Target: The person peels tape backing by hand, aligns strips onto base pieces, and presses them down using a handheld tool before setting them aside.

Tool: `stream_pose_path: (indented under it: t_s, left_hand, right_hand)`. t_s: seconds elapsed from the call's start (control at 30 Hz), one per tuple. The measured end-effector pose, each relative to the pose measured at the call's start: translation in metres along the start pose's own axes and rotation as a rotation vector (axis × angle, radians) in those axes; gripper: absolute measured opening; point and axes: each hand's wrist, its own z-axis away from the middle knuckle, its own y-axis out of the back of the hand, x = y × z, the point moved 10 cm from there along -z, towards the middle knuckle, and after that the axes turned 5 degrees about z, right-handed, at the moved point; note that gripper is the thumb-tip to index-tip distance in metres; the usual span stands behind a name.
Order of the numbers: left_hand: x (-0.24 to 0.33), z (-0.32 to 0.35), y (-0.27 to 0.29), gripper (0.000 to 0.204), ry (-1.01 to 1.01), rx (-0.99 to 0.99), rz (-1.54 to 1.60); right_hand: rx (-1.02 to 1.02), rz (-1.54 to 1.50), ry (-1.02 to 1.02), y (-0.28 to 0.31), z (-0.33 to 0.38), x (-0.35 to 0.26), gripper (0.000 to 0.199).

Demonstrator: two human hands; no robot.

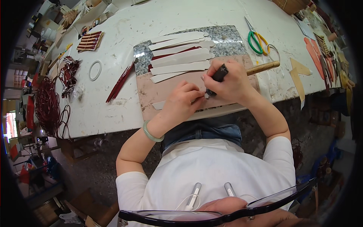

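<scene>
My right hand (235, 81) is closed round a hammer close to its head. The dark hammer head (218, 78) points down at the board, and the wooden handle (266, 67) sticks out to the right. My left hand (182, 99) has its fingers bent together at the end of a white strip (159, 105); its middle is hidden under the hand. A small pale end shows at the fingertips, beside the hammer head. Both hands work over a brownish sheet (147, 90) on a speckled stone slab (223, 34). Several white strips (181, 60) with rounded ends lie beyond my hands.
Scissors (255, 39) with green and yellow handles lie at the back right. Left of the slab are dark red strips (121, 81), a pale ring (95, 70) and a heap of red cord (49, 106). Tan pieces (298, 81) lie near the right edge.
</scene>
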Motion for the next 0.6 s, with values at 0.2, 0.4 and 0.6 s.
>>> stream_pose_path:
  t_s: [0.2,0.4,0.6]
  left_hand:
    - [-0.012,-0.002,-0.002,0.01,0.126,0.03,0.055]
    - [-0.012,-0.003,-0.003,0.007,0.123,0.029,0.041]
    - [-0.006,-0.001,0.0,0.014,0.042,0.016,0.039]
  right_hand:
    - [-0.025,-0.035,0.028,0.006,0.007,0.001,0.017]
    - [-0.046,-0.064,0.059,0.01,0.012,-0.01,0.019]
    - [-0.053,-0.033,0.114,0.001,0.014,-0.01,0.019]
